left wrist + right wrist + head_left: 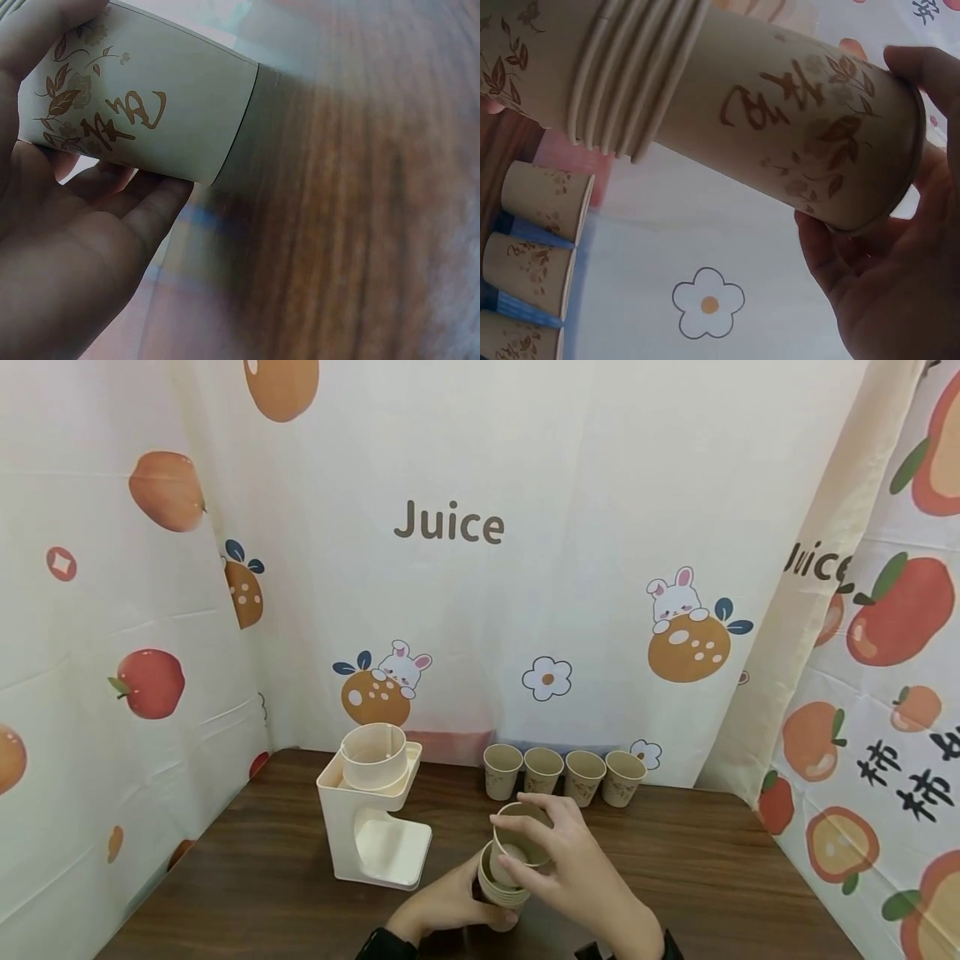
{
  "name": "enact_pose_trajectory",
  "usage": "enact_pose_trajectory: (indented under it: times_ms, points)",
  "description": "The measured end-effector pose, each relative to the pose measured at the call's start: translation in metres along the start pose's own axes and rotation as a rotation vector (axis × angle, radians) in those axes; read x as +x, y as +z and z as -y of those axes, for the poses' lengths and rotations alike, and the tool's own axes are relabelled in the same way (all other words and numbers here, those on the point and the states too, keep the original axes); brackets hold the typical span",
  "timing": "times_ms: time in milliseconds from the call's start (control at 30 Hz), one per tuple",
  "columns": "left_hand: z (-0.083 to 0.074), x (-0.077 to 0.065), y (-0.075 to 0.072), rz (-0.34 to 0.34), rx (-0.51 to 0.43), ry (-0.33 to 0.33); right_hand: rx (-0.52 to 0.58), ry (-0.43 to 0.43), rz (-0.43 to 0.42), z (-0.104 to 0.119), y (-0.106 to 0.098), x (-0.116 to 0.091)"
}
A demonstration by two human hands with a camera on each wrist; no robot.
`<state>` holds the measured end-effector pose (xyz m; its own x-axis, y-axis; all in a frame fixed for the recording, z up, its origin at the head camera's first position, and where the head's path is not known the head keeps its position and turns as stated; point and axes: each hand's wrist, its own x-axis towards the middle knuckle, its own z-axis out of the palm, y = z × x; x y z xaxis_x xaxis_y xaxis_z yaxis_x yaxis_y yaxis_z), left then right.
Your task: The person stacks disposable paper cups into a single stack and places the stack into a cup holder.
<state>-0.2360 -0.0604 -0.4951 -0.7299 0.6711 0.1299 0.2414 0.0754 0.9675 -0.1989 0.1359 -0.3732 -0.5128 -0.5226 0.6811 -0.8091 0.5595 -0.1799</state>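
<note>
My left hand (453, 897) grips a stack of beige paper cups (498, 893), fingers and thumb wrapped round its side. In the left wrist view the stack's lowest cup (180, 82) shows a brown floral print and brown characters. My right hand (581, 864) pinches the top paper cup (802, 127) near its rim. That cup stands tilted and partly out of the stack, its lower end still inside the nested rims (634, 75). Whether the stack's base touches the table cannot be told.
Behind the hands, several similar paper cups (543, 770) stand upright in a row at the table's back. To the left is a cream appliance (341, 835) with a round open top (375, 758) and a flat base. Printed curtains (600, 468) enclose the wooden table (255, 877).
</note>
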Motion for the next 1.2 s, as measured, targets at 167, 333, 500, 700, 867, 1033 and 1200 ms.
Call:
enact_pose_trajectory:
  times_ms: [167, 333, 500, 700, 867, 1033, 1200]
  points:
    - [0.000, -0.001, 0.000, 0.003, -0.006, -0.006, 0.023, 0.002, 0.090, -0.003, 0.005, -0.004]
    - [-0.001, -0.001, 0.000, 0.013, -0.014, 0.007, 0.025, 0.023, 0.156, -0.006, 0.012, -0.007]
    - [-0.001, -0.002, 0.000, 0.022, -0.024, 0.000, 0.027, -0.001, 0.191, -0.009, 0.019, -0.009]
    - [-0.003, -0.003, -0.002, 0.035, -0.044, -0.026, 0.027, -0.006, 0.227, -0.011, 0.027, -0.013]
    - [-0.004, -0.005, -0.001, 0.031, -0.034, -0.050, 0.045, 0.006, 0.285, -0.015, 0.031, -0.016]
    - [-0.004, -0.006, -0.001, 0.038, -0.027, -0.061, 0.067, 0.009, 0.312, -0.018, 0.032, -0.017]
    - [-0.005, -0.006, 0.000, 0.024, -0.017, -0.067, 0.077, 0.005, 0.311, -0.018, 0.032, -0.017]
